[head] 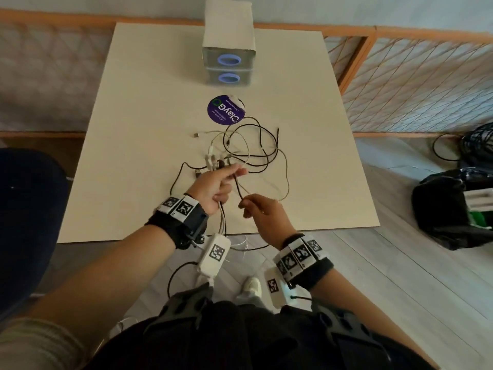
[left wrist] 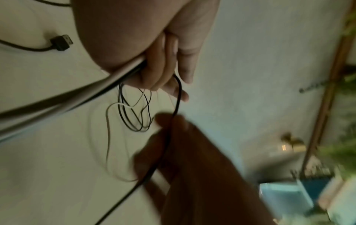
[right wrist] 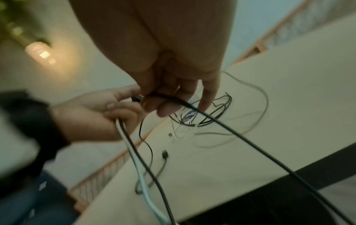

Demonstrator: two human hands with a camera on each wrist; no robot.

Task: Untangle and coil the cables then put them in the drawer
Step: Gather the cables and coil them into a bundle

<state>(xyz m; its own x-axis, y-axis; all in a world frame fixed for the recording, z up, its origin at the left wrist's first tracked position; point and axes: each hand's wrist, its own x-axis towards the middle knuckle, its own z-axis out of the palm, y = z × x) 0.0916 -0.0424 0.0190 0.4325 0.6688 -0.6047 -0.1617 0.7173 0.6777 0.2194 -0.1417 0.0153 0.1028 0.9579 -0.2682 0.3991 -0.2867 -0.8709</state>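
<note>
A tangle of black and white cables [head: 250,148] lies in the middle of the beige table [head: 149,102]. My left hand [head: 213,186] grips a bunch of cable ends, with white and black strands hanging below the fist [left wrist: 115,76]. My right hand [head: 262,210] pinches one black cable [head: 238,188] that runs up to the left hand's fingers [right wrist: 192,106]. A small drawer unit [head: 229,68] with two blue ring handles stands at the table's far edge, both drawers closed.
A round purple sticker [head: 225,110] lies between the drawers and the cables. A loose black USB plug [left wrist: 62,41] rests on the table by my left hand. Black bags [head: 453,209] sit on the floor at right. A wooden lattice rail [head: 413,84] runs behind the table.
</note>
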